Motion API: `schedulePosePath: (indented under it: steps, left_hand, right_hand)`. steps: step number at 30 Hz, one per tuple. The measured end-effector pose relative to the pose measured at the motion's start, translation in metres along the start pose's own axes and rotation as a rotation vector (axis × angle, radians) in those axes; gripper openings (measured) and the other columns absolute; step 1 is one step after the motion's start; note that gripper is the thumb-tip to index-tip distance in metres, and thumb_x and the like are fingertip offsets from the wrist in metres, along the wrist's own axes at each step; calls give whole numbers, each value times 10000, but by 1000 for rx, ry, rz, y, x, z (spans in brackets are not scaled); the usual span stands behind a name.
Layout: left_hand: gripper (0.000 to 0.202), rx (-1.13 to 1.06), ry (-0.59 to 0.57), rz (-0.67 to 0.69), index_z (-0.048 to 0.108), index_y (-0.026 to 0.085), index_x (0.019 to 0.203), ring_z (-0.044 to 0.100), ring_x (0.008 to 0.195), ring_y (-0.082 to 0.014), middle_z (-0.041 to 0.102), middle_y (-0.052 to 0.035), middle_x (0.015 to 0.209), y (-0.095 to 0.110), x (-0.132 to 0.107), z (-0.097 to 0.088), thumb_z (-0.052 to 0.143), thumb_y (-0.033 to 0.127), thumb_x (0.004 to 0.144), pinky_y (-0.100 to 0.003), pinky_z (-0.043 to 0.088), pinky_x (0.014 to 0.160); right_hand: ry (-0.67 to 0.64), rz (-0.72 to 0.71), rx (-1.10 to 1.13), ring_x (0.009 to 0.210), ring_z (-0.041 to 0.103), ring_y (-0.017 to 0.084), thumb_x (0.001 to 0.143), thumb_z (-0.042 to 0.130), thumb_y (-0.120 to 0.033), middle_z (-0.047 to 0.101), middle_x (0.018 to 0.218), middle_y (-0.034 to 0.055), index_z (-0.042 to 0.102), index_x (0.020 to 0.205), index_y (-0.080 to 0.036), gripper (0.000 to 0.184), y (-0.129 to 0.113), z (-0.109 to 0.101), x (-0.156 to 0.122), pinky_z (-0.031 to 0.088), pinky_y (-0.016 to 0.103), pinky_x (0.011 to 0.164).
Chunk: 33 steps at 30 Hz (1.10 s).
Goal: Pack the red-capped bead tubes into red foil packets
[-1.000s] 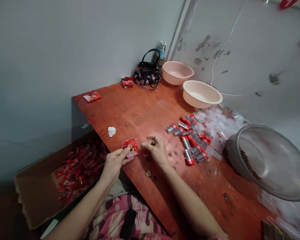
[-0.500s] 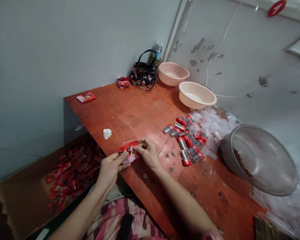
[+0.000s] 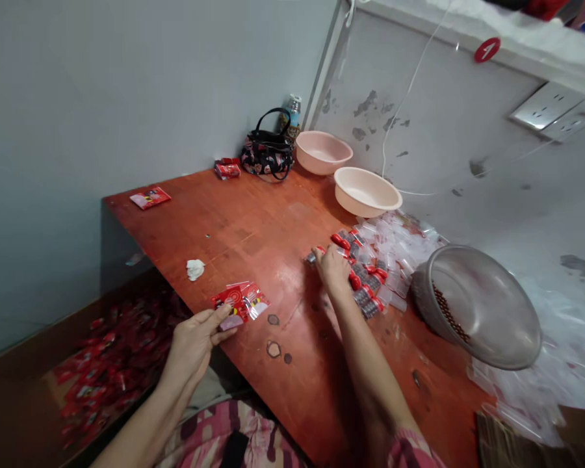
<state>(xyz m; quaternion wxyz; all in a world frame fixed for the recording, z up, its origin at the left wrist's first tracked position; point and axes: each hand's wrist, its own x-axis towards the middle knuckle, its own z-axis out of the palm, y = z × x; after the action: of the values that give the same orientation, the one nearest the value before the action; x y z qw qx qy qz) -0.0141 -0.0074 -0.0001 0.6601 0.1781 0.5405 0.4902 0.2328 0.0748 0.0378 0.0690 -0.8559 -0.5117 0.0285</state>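
Note:
Between the thumb and fingers of my left hand [image 3: 197,335] is a small red and pink printed plastic bag [image 3: 234,304] with clear edges, held over the table's near edge. Its right part spreads out over the tabletop. My right hand [image 3: 334,268] is at the near-left side of a group of small clear tubes [image 3: 368,296] with red caps and dark contents. Its fingers are closed on one red-capped tube [image 3: 312,257], partly hidden by the hand. Many clear tubes without caps [image 3: 394,240] lie heaped behind the group.
A metal bowl [image 3: 487,312] holding small brown balls stands tilted at right. Two plastic basins [image 3: 365,192], a floral handbag [image 3: 268,153] and a flask [image 3: 294,114] stand at the back. More red packets [image 3: 151,197] lie at left. A box of red packets [image 3: 112,370] sits below the table.
My right hand has let go of the plastic bag and moved right to the red-capped tubes. My left hand still holds the bag, now spread wider. The view has shifted slightly right.

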Motion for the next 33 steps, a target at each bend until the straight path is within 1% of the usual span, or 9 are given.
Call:
schedulePosePath:
  steps: [4,7,10,12,14,17,20,25,33]
  left_hand:
    - [107,-117,15,-7,621,100,590,581,521,-103,610,-8,582,-2,1,2,704,166,606,-211,534,477]
    - [33,-258,40,-8,626,109,662,588,523,-98,624,-8,620,1,3,2,658,116,657,-222,544,484]
    - [27,-378,64,-42,627,113,724,615,547,-117,648,-27,650,4,6,2,625,113,697,-242,554,513]
    - [29,-436,74,-68,623,111,735,630,568,-136,656,-39,656,4,9,4,619,120,707,-257,558,532]
    - [34,-481,77,-90,620,114,742,639,582,-150,661,-41,668,4,11,7,617,118,709,-274,561,542]
    - [49,-528,71,-107,620,121,762,646,608,-164,669,-44,700,4,12,12,610,114,715,-292,563,561]
    - [56,-562,51,-96,620,122,770,640,596,-148,670,-42,705,4,10,19,594,100,725,-273,558,556]
    - [28,-567,-14,-96,615,121,738,628,578,-133,666,-37,686,4,2,29,589,111,733,-256,548,543]
    - [20,-579,-70,0,606,111,713,614,570,-113,654,-38,670,5,0,27,593,106,728,-220,526,549]
  right_hand:
    - [-77,-68,9,878,597,305,746,517,-462,633,930,170,545,962,-128,399,-3,8,25,417,367,688]
    - [-137,-144,29,850,599,288,678,591,-452,644,883,133,575,883,-148,368,-7,13,24,416,329,654]
    - [-163,-266,143,782,600,244,722,551,-443,640,784,82,575,817,-165,294,-7,16,-1,410,297,625]
    - [-195,-367,444,675,590,201,773,493,-452,613,693,40,553,784,-173,286,-6,18,-32,412,274,577]
    - [-380,-406,816,561,564,154,794,477,-440,586,636,0,532,819,-181,266,-7,19,-71,417,244,516]
    - [-608,-350,1101,428,507,113,816,470,-405,546,551,-37,506,877,-188,228,-13,20,-122,394,211,419]
    - [-604,-326,1129,418,494,97,813,497,-372,526,544,-45,509,894,-186,203,-22,20,-148,389,192,403]
    - [-552,-305,1143,436,505,88,819,495,-364,536,607,-37,487,894,-191,189,-31,24,-153,398,181,400]
    - [-668,-251,1312,406,492,74,814,504,-368,546,611,-38,466,884,-186,199,-32,28,-155,389,165,365]
